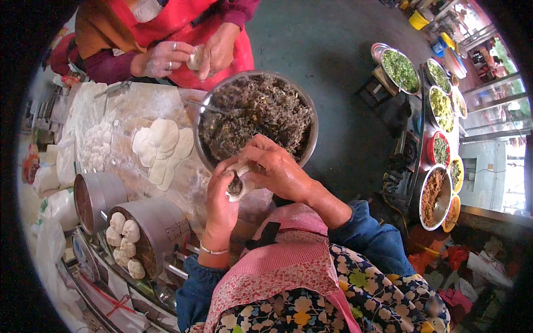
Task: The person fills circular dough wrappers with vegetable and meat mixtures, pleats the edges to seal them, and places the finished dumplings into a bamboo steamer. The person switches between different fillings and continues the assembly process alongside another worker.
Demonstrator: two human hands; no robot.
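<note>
My left hand (222, 201) cups a round dough wrapper (235, 195) with dark chopped filling showing in its open top. The fingers of my right hand (279, 168) are bent at the wrapper's edge, pinching it from the other side. Both hands are over the near rim of a large metal bowl (316, 123). It holds a heap of dark chopped filling (261, 114), and a metal spoon (210, 106) leans in at its left. Flat dough wrappers (161, 145) overlap on the floured table (125, 119) to the left.
Across the table, a co-worker's hands (214, 53) hold another piece of dough (195, 59). Small dough lumps (97, 145) lie at the far left. A round steamer (165, 228) carries several shaped buns (129, 228), beside a second steamer (105, 194). Bowls of chopped greens (401, 71) stand at right.
</note>
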